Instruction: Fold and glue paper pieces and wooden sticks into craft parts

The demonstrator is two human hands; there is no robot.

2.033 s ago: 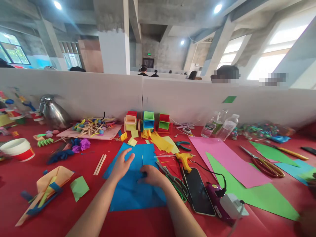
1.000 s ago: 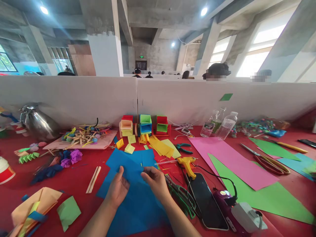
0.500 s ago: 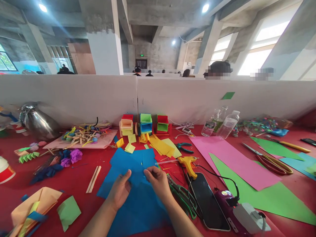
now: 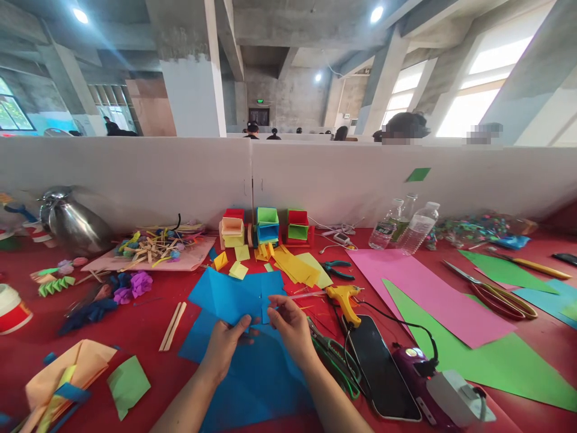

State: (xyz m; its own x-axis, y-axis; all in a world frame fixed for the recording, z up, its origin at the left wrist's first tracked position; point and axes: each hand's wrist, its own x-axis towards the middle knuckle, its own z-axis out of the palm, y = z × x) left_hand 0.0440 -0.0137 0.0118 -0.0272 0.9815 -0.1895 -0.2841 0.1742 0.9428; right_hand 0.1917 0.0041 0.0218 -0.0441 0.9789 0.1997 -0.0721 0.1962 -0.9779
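My left hand (image 4: 229, 344) pinches the lower edge of a creased blue paper piece (image 4: 225, 296), thumb on top, above a larger blue sheet (image 4: 256, 385). To its right, my right hand (image 4: 288, 322) is closed in a pinch beside the upper blue paper; what lies between its fingertips is too small to make out. Yellow paper strips (image 4: 295, 266) lie beyond the blue paper. A yellow glue gun (image 4: 345, 300) rests right of my right hand, with green-handled scissors (image 4: 336, 361) just below it.
A black phone (image 4: 383, 367) and a purple power strip (image 4: 412, 373) with cords lie at the right. Pink (image 4: 433, 294) and green sheets spread beyond them. Small paper boxes (image 4: 267, 225) stand at the back. A metal jug (image 4: 74, 222) and a pile of sticks are on the left.
The upper blue paper has shifted left and lifted at its left part, with my left hand now gripping its edge. My right hand has moved slightly up and right.
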